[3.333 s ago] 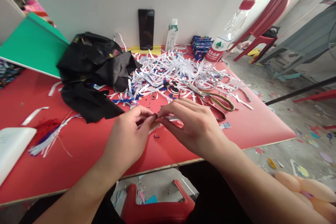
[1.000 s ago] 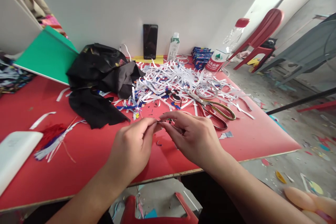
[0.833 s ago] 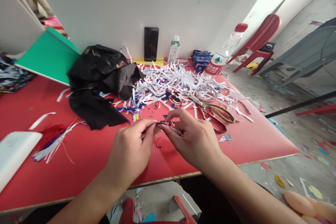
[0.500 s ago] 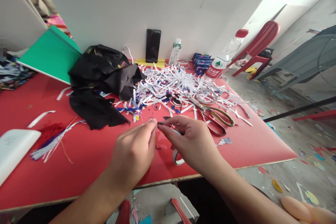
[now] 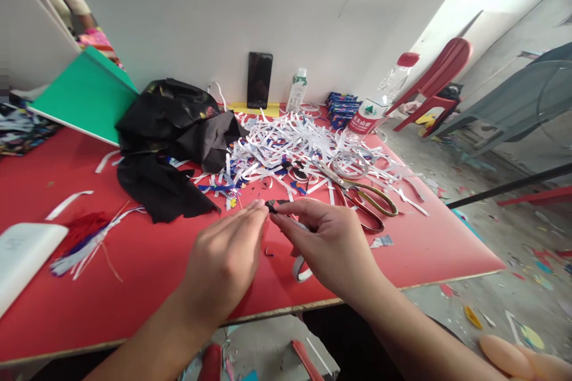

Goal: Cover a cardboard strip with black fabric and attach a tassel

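My left hand (image 5: 226, 262) and my right hand (image 5: 328, 241) meet fingertip to fingertip above the red table (image 5: 147, 262). Between them they pinch a small black piece (image 5: 270, 207). A white paper strip (image 5: 300, 268) curls down from under my right hand's fingers. Large scissors (image 5: 361, 193) with gold and red handles lie just beyond my right hand. A heap of white paper strips (image 5: 295, 143) spreads behind the hands.
Black fabric (image 5: 170, 137) lies at the left of the strips. A phone (image 5: 260, 80), a small bottle (image 5: 297, 90), a stack of blue packets (image 5: 342, 107) and a water bottle (image 5: 379, 98) stand along the wall. A green board (image 5: 83, 92) and white box (image 5: 22, 259) are at left. Red chair (image 5: 435, 74) stands right.
The hands have stayed together over the table while working the small black piece. A white strip has come loose and now hangs below my right hand. The view shifted slightly.
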Motion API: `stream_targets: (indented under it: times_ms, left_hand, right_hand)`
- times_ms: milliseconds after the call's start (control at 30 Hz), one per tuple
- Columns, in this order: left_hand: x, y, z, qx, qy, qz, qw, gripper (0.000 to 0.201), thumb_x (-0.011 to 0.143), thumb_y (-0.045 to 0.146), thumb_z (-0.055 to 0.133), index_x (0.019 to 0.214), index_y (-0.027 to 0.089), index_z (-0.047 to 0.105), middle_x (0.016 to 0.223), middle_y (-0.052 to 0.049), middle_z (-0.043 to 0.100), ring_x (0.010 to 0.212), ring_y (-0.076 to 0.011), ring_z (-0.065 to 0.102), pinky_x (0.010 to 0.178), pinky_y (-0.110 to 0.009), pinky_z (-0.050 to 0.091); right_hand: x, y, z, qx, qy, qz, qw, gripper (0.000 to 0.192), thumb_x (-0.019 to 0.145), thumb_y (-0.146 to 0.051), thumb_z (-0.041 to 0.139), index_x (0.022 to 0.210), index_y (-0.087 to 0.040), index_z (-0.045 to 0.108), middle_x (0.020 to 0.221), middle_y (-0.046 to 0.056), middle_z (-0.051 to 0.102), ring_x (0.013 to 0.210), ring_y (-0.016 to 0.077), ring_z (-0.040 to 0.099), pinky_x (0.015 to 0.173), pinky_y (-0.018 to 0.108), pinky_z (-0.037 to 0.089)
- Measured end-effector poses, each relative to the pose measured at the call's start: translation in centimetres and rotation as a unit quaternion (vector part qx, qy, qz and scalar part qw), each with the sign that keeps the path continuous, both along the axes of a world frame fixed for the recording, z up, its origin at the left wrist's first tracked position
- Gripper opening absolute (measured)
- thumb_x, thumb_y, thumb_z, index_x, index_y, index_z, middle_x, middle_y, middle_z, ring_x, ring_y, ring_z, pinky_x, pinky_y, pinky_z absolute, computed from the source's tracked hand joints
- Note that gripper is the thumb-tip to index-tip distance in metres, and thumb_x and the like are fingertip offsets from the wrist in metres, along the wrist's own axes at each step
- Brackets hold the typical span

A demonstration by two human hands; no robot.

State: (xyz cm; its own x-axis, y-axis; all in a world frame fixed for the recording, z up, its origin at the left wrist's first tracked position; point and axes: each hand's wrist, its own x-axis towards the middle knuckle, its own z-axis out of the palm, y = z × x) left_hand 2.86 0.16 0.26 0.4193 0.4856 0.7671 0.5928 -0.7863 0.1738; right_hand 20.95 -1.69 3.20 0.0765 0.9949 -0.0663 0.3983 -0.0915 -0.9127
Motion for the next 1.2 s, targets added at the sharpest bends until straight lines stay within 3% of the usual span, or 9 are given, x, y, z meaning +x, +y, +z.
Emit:
stream_targets:
  times_ms: [100, 233, 367, 467, 633, 867, 1000, 1133, 1200]
  left_hand:
    - [-0.1, 0.0, -0.2, 0.035, 0.028, -0.005, 0.999, 0.031, 0.093, -0.01, 0.06, 0.121, 0.0, 0.069, 0.113, -0.022, 0.084, 0.104, -0.0301, 0.084, 0.094, -0.039, 0.069]
    - [0.0, -0.1, -0.3, 0.003, 0.014, 0.004, 1.0, 0.026, 0.096, -0.006, 0.062, 0.12, 0.003, 0.07, 0.109, -0.019, 0.085, 0.098, -0.0279, 0.085, 0.089, -0.037, 0.07]
    - [0.1, -0.1, -0.4, 0.017, 0.025, 0.007, 1.0, 0.025, 0.097, -0.005, 0.062, 0.12, 0.001, 0.069, 0.11, -0.02, 0.084, 0.099, -0.0299, 0.085, 0.087, -0.039, 0.07]
    - [0.3, -0.2, -0.4, 0.008, 0.015, 0.024, 1.0, 0.019, 0.098, -0.002, 0.063, 0.114, 0.001, 0.071, 0.105, -0.021, 0.085, 0.092, -0.0299, 0.085, 0.082, -0.038, 0.07]
    - [0.3, -0.2, 0.3, -0.055, -0.023, 0.031, 0.998, 0.016, 0.101, 0.006, 0.062, 0.111, 0.005, 0.075, 0.094, -0.013, 0.086, 0.075, -0.0242, 0.084, 0.066, -0.031, 0.066]
    - [0.1, -0.4, 0.9, -0.164, -0.071, -0.014, 0.984, 0.017, 0.101, 0.009, 0.065, 0.113, 0.009, 0.077, 0.101, -0.008, 0.087, 0.082, -0.0181, 0.084, 0.071, -0.022, 0.062]
    - [-0.1, -0.4, 1.3, -0.217, -0.075, -0.03, 0.973, 0.015, 0.102, 0.01, 0.063, 0.108, 0.012, 0.077, 0.093, -0.004, 0.085, 0.073, -0.0138, 0.08, 0.063, -0.019, 0.056]
    - [-0.1, -0.4, 2.0, -0.278, -0.077, -0.027, 0.957, 0.02, 0.105, 0.016, 0.058, 0.095, 0.015, 0.076, 0.071, 0.001, 0.076, 0.056, -0.0109, 0.067, 0.054, -0.021, 0.048]
    - [-0.1, -0.5, 2.4, -0.344, -0.092, -0.016, 0.934, 0.024, 0.105, 0.025, 0.058, 0.091, 0.017, 0.076, 0.07, 0.0, 0.076, 0.056, -0.0123, 0.066, 0.052, -0.022, 0.047]
  right_hand:
    - [0.0, 0.0, -0.1, -0.005, -0.002, 0.004, 1.0, 0.024, 0.093, -0.042, 0.069, 0.097, -0.024, 0.085, 0.049, -0.003, 0.066, 0.035, 0.0171, 0.062, 0.04, 0.028, 0.046]
    - [0.1, 0.0, -0.2, 0.031, -0.057, -0.004, 0.998, 0.023, 0.093, -0.041, 0.068, 0.101, -0.025, 0.083, 0.049, -0.004, 0.065, 0.041, 0.0163, 0.062, 0.042, 0.026, 0.04]
    - [0.0, 0.1, -0.2, 0.023, -0.071, 0.004, 0.997, 0.018, 0.095, -0.042, 0.067, 0.101, -0.026, 0.074, 0.045, -0.008, 0.058, 0.043, 0.0163, 0.061, 0.046, 0.025, 0.037]
    - [-0.2, 0.0, -0.5, 0.051, -0.122, -0.013, 0.991, 0.02, 0.094, -0.046, 0.069, 0.101, -0.026, 0.07, 0.048, -0.008, 0.062, 0.043, 0.0162, 0.061, 0.047, 0.025, 0.035]
    - [-0.1, -0.5, -1.0, 0.129, -0.183, -0.009, 0.974, 0.023, 0.097, -0.048, 0.069, 0.091, -0.027, 0.077, 0.046, -0.006, 0.061, 0.041, 0.0148, 0.058, 0.046, 0.025, 0.03]
    - [0.5, -0.5, -1.3, 0.204, -0.158, 0.019, 0.966, 0.017, 0.099, -0.035, 0.069, 0.097, -0.027, 0.084, 0.049, -0.004, 0.064, 0.051, 0.0152, 0.068, 0.048, 0.023, 0.038]
    - [0.8, -0.3, -1.4, 0.252, -0.154, 0.04, 0.955, 0.015, 0.099, -0.028, 0.07, 0.096, -0.024, 0.085, 0.059, -0.001, 0.072, 0.055, 0.0147, 0.07, 0.049, 0.023, 0.041]
    - [1.1, -0.1, -1.1, 0.323, -0.196, 0.075, 0.923, 0.017, 0.101, -0.021, 0.068, 0.099, -0.019, 0.085, 0.064, 0.0, 0.073, 0.049, 0.0119, 0.061, 0.05, 0.024, 0.043]
    - [1.3, 0.0, -1.1, 0.378, -0.23, 0.087, 0.893, 0.017, 0.101, -0.017, 0.068, 0.096, -0.016, 0.084, 0.059, -0.001, 0.068, 0.046, 0.0111, 0.055, 0.049, 0.025, 0.041]
